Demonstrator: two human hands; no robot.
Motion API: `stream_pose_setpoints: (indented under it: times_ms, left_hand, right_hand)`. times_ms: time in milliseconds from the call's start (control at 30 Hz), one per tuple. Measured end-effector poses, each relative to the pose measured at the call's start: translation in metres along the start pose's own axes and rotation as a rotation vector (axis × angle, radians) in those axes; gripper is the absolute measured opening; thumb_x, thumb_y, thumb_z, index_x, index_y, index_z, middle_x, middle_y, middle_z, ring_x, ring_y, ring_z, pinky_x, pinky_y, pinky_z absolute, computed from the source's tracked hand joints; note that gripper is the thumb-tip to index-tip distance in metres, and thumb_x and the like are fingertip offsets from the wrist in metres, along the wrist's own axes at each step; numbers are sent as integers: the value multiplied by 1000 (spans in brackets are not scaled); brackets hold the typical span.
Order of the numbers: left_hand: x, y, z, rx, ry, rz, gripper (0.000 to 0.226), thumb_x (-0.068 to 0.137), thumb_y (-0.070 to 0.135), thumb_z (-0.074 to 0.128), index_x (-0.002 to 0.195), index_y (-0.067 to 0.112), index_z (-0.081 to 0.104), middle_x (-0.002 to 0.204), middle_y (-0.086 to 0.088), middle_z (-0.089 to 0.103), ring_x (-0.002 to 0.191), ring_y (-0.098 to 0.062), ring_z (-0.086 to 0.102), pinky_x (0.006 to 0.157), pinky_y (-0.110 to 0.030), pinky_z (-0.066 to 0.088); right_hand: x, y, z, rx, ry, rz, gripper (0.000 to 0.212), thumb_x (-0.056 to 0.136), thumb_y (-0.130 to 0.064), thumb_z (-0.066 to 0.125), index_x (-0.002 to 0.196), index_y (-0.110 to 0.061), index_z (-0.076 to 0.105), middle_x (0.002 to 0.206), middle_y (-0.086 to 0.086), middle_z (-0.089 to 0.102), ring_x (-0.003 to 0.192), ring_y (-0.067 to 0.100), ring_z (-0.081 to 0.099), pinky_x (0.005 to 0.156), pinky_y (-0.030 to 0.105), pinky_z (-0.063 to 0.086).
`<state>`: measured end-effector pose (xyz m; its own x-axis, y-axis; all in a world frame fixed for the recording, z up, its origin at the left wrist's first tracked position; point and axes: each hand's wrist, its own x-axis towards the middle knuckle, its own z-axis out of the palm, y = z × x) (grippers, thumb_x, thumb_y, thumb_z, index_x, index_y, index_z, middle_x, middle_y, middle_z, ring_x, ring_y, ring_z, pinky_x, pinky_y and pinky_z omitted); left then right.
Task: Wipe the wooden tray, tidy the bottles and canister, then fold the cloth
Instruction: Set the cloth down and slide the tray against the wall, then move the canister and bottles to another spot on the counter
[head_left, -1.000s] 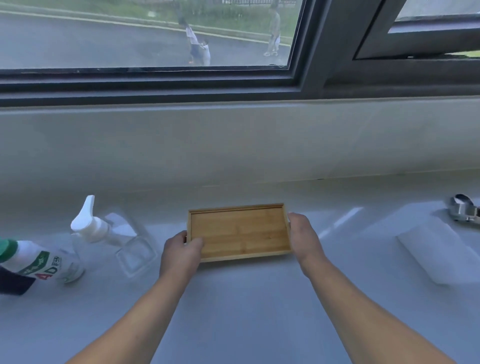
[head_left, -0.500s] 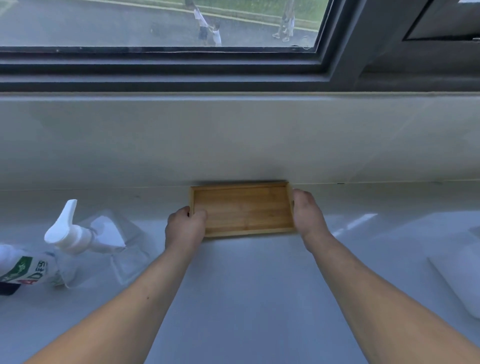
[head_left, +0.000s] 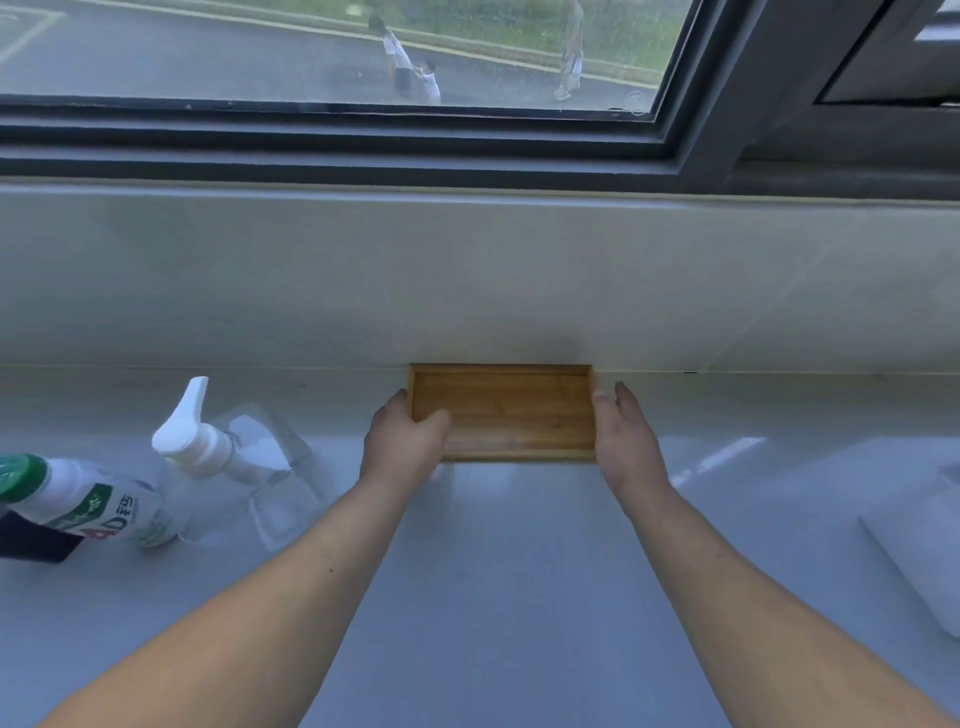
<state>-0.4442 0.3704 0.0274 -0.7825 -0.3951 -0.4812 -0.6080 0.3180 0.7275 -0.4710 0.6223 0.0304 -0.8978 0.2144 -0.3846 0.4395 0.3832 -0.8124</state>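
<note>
The wooden tray (head_left: 511, 415) lies flat on the white countertop, its far edge against the tiled wall under the window. My left hand (head_left: 402, 441) grips the tray's left near corner, thumb over the rim. My right hand (head_left: 626, 441) is at the tray's right edge with its fingers spread, just off the wood. A clear pump bottle (head_left: 223, 457) with a white spout lies on its side at the left. A white bottle with a green cap (head_left: 83, 504) lies tilted beside it. The white cloth (head_left: 919, 551) rests at the right edge.
A dark object (head_left: 31, 540) sits under the green-capped bottle at the far left. The tiled wall (head_left: 467, 280) and the dark window frame (head_left: 467, 150) rise behind the counter. Bare countertop (head_left: 493, 571) stretches between my forearms.
Both hands pushed the tray away from me until it met the wall. My right hand has since loosened and opened beside the tray's right edge.
</note>
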Motion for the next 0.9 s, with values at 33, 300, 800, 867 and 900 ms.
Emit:
stream_pose_setpoints:
  times_ms: [33, 300, 800, 867, 900]
  left_hand:
    - [-11, -3, -1, 45, 2, 64, 72, 74, 48, 53, 142, 22, 54, 145, -5, 56, 129, -30, 56, 97, -37, 46]
    - [-122, -76, -42, 166, -128, 268, 22, 82, 54, 52, 98, 48, 65, 93, 26, 70, 81, 8, 63, 65, -19, 45]
    - [-116, -243, -406, 324, 375, 176, 58, 86, 57, 66, 134, 25, 60, 135, 0, 64, 120, -26, 59, 95, -41, 49]
    - [-98, -234, -435, 396, 375, 197, 79, 83, 63, 69, 148, 24, 48, 150, -5, 52, 135, -32, 48, 107, -47, 43]
    - [-89, -229, -443, 437, 350, 202, 88, 81, 67, 70, 153, 24, 42, 156, -5, 46, 139, -33, 43, 110, -48, 41]
  right_hand:
    - [-14, 6, 1, -43, 31, -35, 69, 102, -56, 44, 162, -25, 32, 166, 1, 38, 150, 25, 37, 119, 39, 30]
    - [-154, 46, 59, -163, 1, -189, 16, 96, -23, 62, 106, -33, 69, 109, -16, 69, 111, 12, 64, 88, 30, 45]
    - [-361, -73, 337, -21, -322, -139, 14, 102, -31, 57, 110, -32, 68, 106, -13, 69, 100, 9, 65, 75, 21, 47]
    - [-365, -90, 372, 34, -371, -107, 28, 104, -34, 55, 128, -25, 66, 121, -8, 68, 110, 12, 62, 87, 25, 45]
    - [-364, -96, 388, 59, -384, -71, 37, 105, -36, 53, 138, -21, 62, 130, -5, 65, 116, 11, 57, 94, 27, 42]
